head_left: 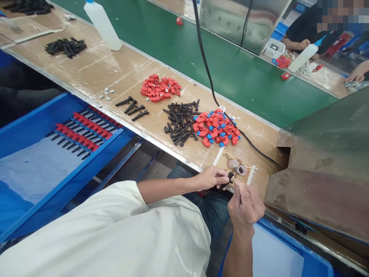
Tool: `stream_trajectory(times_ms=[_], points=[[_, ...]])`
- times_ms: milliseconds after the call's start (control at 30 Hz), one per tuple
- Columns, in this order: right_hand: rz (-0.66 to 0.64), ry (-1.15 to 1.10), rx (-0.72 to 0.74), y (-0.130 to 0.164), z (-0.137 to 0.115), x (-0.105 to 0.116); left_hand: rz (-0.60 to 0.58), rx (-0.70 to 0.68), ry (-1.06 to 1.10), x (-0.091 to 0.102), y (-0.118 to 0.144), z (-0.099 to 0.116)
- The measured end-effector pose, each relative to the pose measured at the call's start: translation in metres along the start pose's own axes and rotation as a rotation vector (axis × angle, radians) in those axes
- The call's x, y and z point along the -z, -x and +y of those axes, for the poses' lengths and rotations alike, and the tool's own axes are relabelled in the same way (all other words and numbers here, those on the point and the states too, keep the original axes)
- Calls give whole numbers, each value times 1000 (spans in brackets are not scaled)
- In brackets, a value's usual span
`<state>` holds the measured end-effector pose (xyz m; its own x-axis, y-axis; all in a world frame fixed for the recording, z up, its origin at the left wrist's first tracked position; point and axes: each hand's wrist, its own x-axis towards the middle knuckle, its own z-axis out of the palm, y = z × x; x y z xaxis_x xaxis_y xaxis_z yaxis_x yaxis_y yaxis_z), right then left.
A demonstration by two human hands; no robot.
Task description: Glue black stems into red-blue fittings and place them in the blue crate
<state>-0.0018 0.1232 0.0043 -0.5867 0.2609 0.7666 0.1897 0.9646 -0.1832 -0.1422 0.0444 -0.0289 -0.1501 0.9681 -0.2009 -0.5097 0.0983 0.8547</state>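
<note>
Close to the table's front edge, my left hand (212, 178) pinches a small black plastic part (231, 175). My right hand (246, 204) is closed on a thin pale stick (234, 179), its tip up against the black part. Just beyond my hands stand two small cups, a clear one (233, 164) and one with dark contents (241, 170), with several thin sticks (251, 168) beside them. Further left lie a pile of red and blue pieces (216, 127) and a pile of black stemmed parts (181, 122).
Red pieces (160, 88) and a few separate black parts (133, 107) lie along the table (98, 77). A black cable (206, 65) crosses it. A blue bin (37, 207) at left holds rows of assembled pieces. A white bottle (104, 27) stands behind; a metal housing (323, 165) is at right.
</note>
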Motion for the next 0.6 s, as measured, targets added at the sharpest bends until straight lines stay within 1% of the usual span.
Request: stream_trajectory(times_ms=[33,100,133,200,267,333,400,500,533,567,600], points=[[-5,-14,-8,2,0,0,-10,22,52,1,1,2],[2,-49,-86,6,-1,2,-39,95,180,2,2,6],[25,-71,-142,7,-2,3,-55,133,241,2,3,8],[112,-125,-256,7,-4,4,-91,186,323,2,5,12],[202,-180,-358,4,-7,5,-122,193,341,2,6,14],[224,-205,-436,0,-8,6,-134,165,304,2,7,13],[178,-170,-444,-3,-8,6,-131,117,215,0,8,11],[46,-99,-317,-8,-6,8,-120,70,87,-4,12,8],[29,-77,-288,-9,-6,9,-116,65,68,-5,13,7],[46,-58,-290,-11,-6,11,-112,68,64,-7,15,6],[97,-49,-319,-12,-6,14,-112,75,70,-7,16,5]])
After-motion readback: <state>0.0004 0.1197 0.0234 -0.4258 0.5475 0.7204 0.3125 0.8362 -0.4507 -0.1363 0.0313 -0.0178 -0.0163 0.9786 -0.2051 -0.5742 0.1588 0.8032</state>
